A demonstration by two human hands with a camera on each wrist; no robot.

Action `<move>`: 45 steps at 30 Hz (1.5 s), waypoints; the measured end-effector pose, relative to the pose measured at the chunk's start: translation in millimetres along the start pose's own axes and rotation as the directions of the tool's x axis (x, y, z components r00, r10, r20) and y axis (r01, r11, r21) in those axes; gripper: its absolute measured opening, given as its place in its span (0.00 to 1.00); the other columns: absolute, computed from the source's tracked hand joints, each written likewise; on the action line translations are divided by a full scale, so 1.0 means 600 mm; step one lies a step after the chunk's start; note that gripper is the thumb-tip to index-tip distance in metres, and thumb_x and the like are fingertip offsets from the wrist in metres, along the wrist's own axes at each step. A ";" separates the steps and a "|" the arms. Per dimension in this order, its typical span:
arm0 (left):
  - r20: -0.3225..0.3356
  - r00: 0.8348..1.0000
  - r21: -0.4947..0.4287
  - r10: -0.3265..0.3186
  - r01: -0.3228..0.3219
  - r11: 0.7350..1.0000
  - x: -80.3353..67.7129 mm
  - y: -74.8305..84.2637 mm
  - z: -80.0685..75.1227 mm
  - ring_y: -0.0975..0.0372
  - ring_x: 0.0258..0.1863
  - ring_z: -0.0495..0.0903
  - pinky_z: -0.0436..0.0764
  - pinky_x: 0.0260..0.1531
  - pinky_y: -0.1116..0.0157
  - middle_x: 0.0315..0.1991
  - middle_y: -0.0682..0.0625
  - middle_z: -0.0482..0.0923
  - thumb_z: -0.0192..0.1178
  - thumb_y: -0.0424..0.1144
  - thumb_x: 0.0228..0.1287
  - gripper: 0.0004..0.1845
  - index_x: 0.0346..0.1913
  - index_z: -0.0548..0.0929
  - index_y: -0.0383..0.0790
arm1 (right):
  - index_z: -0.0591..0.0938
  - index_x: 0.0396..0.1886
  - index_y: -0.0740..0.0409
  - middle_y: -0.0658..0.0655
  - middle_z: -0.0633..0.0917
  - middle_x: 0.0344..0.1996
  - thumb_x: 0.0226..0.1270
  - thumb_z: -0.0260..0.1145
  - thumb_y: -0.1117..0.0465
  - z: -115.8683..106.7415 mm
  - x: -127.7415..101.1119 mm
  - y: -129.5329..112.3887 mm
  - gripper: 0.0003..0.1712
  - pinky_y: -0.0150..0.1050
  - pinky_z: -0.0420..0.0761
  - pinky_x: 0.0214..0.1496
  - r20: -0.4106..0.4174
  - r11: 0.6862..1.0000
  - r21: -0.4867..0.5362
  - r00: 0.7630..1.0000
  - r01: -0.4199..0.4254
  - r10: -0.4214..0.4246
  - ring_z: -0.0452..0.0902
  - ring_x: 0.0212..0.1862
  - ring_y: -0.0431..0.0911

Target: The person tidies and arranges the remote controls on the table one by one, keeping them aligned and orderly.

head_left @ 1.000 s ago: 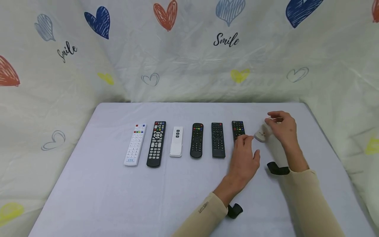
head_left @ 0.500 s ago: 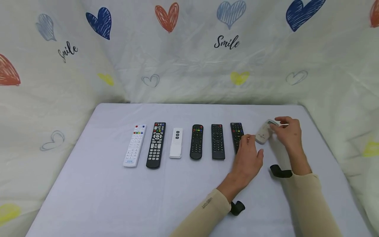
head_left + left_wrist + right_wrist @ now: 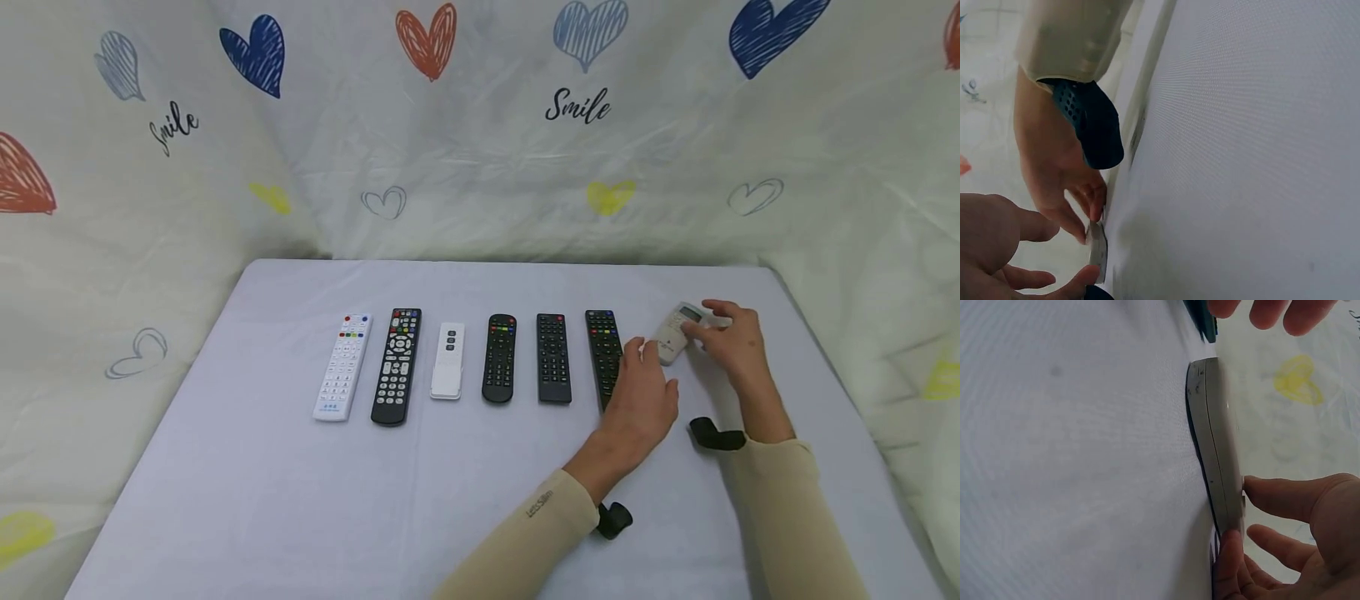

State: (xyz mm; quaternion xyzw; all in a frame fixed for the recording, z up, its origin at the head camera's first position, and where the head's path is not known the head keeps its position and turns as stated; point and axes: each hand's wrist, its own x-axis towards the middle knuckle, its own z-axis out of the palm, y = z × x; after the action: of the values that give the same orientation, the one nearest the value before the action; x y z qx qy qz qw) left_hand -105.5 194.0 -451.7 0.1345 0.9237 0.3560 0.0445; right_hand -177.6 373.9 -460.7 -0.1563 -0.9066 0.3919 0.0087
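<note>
A small off-white remote control (image 3: 677,332) with a grey display lies slanted at the right end of a row of remotes. My right hand (image 3: 731,342) pinches its far end, thumb on the face and a finger at the edge, as the right wrist view shows. My left hand (image 3: 637,400) has its fingers loosely extended, with fingertips (image 3: 1090,275) right at the near end of this remote. The same hand covers the lower right part of a black remote (image 3: 603,342) that lies just left of the off-white one.
Left along the row lie two more black remotes (image 3: 553,358) (image 3: 498,358), a short white remote (image 3: 447,362), a long black remote (image 3: 396,367) and a white remote (image 3: 342,367). A white cloth covers the table (image 3: 300,508). Behind hangs a heart-printed curtain (image 3: 480,150).
Both hands have shifted a little to the right. The off-white remote has also moved slightly right, and its display end, earlier hidden by the right hand, now shows.
</note>
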 end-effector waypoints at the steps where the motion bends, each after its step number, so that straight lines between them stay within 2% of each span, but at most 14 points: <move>1: 0.009 1.000 0.004 -0.006 0.006 1.000 0.000 0.000 0.002 0.64 0.72 0.70 0.77 0.64 0.75 0.75 0.48 0.62 0.60 0.44 0.77 0.31 0.76 0.66 0.39 | 0.65 0.78 0.68 0.78 0.63 0.73 0.76 0.64 0.54 -0.001 0.001 0.003 0.38 0.20 0.71 0.30 0.013 1.000 -0.001 1.000 0.012 -0.012 0.70 0.41 0.34; 6: 0.038 0.999 -0.025 -0.024 0.025 0.999 0.001 0.002 0.012 0.63 0.74 0.68 0.74 0.67 0.74 0.75 0.46 0.60 0.61 0.42 0.76 0.33 0.77 0.62 0.37 | 0.63 0.80 0.65 0.75 0.67 0.75 0.77 0.62 0.52 -0.007 0.004 0.010 0.39 0.20 0.73 0.32 0.064 0.999 0.007 0.997 0.049 -0.050 0.65 0.36 0.22; 11: 0.038 0.999 -0.034 -0.034 0.035 0.999 0.005 0.008 0.018 0.62 0.73 0.69 0.75 0.67 0.74 0.75 0.45 0.61 0.63 0.41 0.74 0.33 0.75 0.64 0.35 | 0.64 0.79 0.66 0.74 0.67 0.75 0.77 0.63 0.53 -0.009 0.005 0.011 0.38 0.21 0.74 0.33 0.087 0.998 0.026 0.994 0.057 -0.059 0.66 0.34 0.19; 15: 0.035 0.998 -0.047 -0.060 0.061 0.997 0.009 0.014 0.021 0.62 0.72 0.70 0.78 0.64 0.73 0.75 0.46 0.61 0.66 0.40 0.72 0.33 0.74 0.65 0.37 | 0.65 0.78 0.66 0.75 0.68 0.74 0.77 0.64 0.53 -0.011 0.004 0.011 0.38 0.23 0.74 0.33 0.108 0.997 0.032 0.991 0.070 -0.074 0.67 0.32 0.18; 22: 0.025 0.998 -0.035 -0.066 0.067 0.997 0.017 0.016 0.022 0.62 0.73 0.68 0.75 0.68 0.72 0.73 0.46 0.64 0.64 0.41 0.73 0.36 0.77 0.62 0.36 | 0.66 0.78 0.67 0.76 0.69 0.73 0.77 0.64 0.53 -0.013 0.005 0.015 0.38 0.24 0.75 0.33 0.126 0.996 0.023 0.988 0.087 -0.089 0.68 0.32 0.17; 29: 0.024 0.996 -0.087 -0.082 0.083 0.993 0.021 0.015 0.021 0.64 0.67 0.73 0.76 0.67 0.71 0.66 0.48 0.71 0.64 0.40 0.72 0.34 0.75 0.64 0.37 | 0.66 0.78 0.66 0.75 0.69 0.73 0.76 0.65 0.55 -0.011 0.004 0.016 0.38 0.23 0.75 0.34 0.125 0.994 0.043 0.986 0.104 -0.109 0.68 0.33 0.17; 35: 0.055 0.994 -0.119 -0.097 0.103 0.987 0.016 0.022 0.025 0.66 0.61 0.75 0.78 0.61 0.74 0.62 0.48 0.71 0.65 0.39 0.72 0.32 0.73 0.65 0.38 | 0.65 0.79 0.64 0.75 0.69 0.74 0.76 0.66 0.54 -0.010 0.006 0.017 0.39 0.20 0.74 0.35 0.129 0.990 0.040 0.982 0.132 -0.136 0.68 0.35 0.16; 39: 0.069 0.992 -0.157 -0.108 0.117 0.981 0.012 0.025 0.029 0.66 0.59 0.76 0.79 0.60 0.74 0.63 0.48 0.70 0.66 0.39 0.71 0.32 0.73 0.65 0.38 | 0.65 0.79 0.64 0.75 0.70 0.74 0.76 0.67 0.55 -0.010 0.005 0.019 0.39 0.19 0.74 0.35 0.120 0.987 0.052 0.980 0.151 -0.157 0.68 0.37 0.16; 45: 0.083 0.989 -0.246 -0.125 0.142 0.959 0.005 0.029 0.037 0.67 0.63 0.74 0.78 0.61 0.74 0.67 0.47 0.69 0.68 0.36 0.69 0.38 0.77 0.61 0.39 | 0.66 0.79 0.62 0.73 0.73 0.72 0.75 0.68 0.55 -0.008 0.000 0.016 0.38 0.19 0.71 0.38 0.108 0.983 0.043 0.978 0.177 -0.181 0.68 0.42 0.22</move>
State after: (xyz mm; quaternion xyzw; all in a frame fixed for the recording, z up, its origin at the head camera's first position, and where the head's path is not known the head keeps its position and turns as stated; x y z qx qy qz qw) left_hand -100.7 221.7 -456.6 0.0769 0.8760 0.4617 0.1160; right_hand -174.6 383.4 -464.1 -0.0517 -0.9094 0.4127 -0.0041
